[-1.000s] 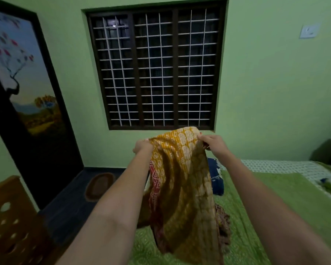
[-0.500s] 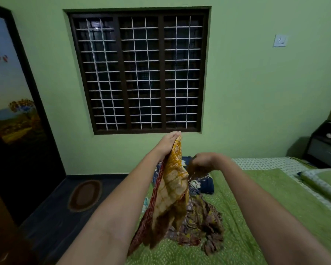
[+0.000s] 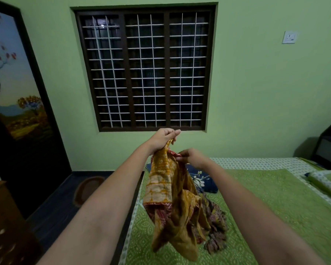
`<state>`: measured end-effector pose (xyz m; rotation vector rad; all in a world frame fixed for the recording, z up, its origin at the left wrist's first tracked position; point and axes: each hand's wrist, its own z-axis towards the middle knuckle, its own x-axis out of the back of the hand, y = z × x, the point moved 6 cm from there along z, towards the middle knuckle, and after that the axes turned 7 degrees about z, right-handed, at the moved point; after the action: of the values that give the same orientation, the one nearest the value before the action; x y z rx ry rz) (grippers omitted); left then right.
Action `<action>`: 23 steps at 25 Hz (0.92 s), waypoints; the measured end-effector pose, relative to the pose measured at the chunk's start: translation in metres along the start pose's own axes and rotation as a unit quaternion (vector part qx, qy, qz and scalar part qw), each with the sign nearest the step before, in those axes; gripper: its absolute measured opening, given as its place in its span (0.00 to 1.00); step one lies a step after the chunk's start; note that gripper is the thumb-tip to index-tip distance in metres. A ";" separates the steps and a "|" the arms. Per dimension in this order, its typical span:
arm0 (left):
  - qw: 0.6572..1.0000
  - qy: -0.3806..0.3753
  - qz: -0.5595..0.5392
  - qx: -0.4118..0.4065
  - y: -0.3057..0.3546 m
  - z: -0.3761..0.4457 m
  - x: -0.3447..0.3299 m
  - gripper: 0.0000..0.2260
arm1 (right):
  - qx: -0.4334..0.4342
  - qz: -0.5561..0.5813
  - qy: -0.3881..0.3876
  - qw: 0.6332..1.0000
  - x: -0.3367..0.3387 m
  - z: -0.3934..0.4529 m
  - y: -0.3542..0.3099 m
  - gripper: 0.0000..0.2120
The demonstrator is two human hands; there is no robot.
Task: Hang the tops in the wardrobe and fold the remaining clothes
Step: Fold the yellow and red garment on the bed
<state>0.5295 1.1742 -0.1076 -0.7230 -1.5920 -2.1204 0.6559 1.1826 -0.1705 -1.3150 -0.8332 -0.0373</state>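
Item: mustard-yellow printed garment [image 3: 168, 190] with red trim, held in the air above the near-left part of the green bedspread [image 3: 275, 207], its lowest folds hanging just over the cloth. Left to right: the left hand [image 3: 161, 139] is raised, fingers curled round the garment's top edge, carrying most of the weight; the right hand [image 3: 194, 158], lower and just beside it, pinches a red-trimmed edge between thumb and fingertips. Orientation: long axis near vertical, leaning slightly to the right toward the bottom; top bunched at the hands, free end pointing down; which end is neck or hem cannot be told. Behind it on the bed: 1 dark crumpled patterned garment [image 3: 216, 224] and 1 navy floral piece [image 3: 201, 180]. Handling note, as a judgement: the step appears to be finding a second corner or shoulder; the right hand would do well to follow the seam outward, then both hands should spread level so the fabric opens flat before hanging or folding.
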 end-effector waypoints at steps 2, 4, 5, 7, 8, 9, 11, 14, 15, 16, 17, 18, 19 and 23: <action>0.997 0.022 0.077 0.013 -0.018 -0.004 0.012 0.18 | 0.011 -0.030 0.025 0.999 0.013 -0.001 0.001 0.08; 0.995 0.023 0.090 0.047 -0.034 -0.010 0.020 0.19 | 0.005 -0.017 0.030 0.999 0.024 0.000 0.007 0.11; 0.994 0.000 0.094 0.058 -0.039 -0.012 0.020 0.19 | 0.002 0.004 0.028 1.000 0.026 0.001 0.009 0.12; 0.987 -0.066 0.125 0.083 -0.044 -0.012 0.014 0.17 | -0.003 0.058 0.027 0.998 0.025 0.002 0.009 0.14; 0.982 -0.087 0.147 0.085 -0.045 -0.010 0.011 0.17 | -0.010 0.093 0.033 0.995 0.024 0.003 0.011 0.15; 0.979 -0.087 0.168 0.082 -0.044 -0.006 0.010 0.18 | -0.012 0.131 0.039 0.991 0.022 0.003 0.013 0.17; 0.980 -0.020 0.188 0.069 -0.038 0.001 0.015 0.14 | -0.020 0.149 0.024 0.988 0.013 0.003 0.019 0.21; 0.975 0.031 0.215 0.047 -0.028 0.006 0.010 0.11 | -0.065 -0.129 -0.063 0.987 -0.010 0.003 0.043 0.15; 0.970 0.010 0.240 0.044 -0.029 0.008 0.004 0.11 | -0.077 -0.187 -0.054 0.978 -0.008 0.005 0.050 0.06; 0.963 -0.015 0.265 0.048 -0.033 0.010 -0.001 0.13 | -0.083 -0.203 -0.022 0.975 0.001 0.005 0.051 0.08; 0.955 -0.039 0.290 0.055 -0.038 0.010 -0.004 0.15 | -0.082 -0.200 0.022 0.976 0.015 0.004 0.049 0.10; 0.945 -0.058 0.317 0.060 -0.043 0.010 -0.002 0.18 | -0.079 -0.174 0.092 0.977 0.034 0.004 0.048 0.10; 0.934 -0.067 0.345 0.065 -0.046 0.009 0.004 0.21 | -0.062 -0.142 0.178 0.972 0.056 0.002 0.047 0.11; 0.895 -0.013 0.445 0.025 -0.034 0.009 0.018 0.13 | -0.140 -0.271 0.130 0.944 0.074 0.007 0.067 0.12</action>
<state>0.4963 1.1928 -0.1201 -1.1769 -0.9990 -1.3799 0.7364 1.2396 -0.1853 -1.2704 -0.9607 -0.7737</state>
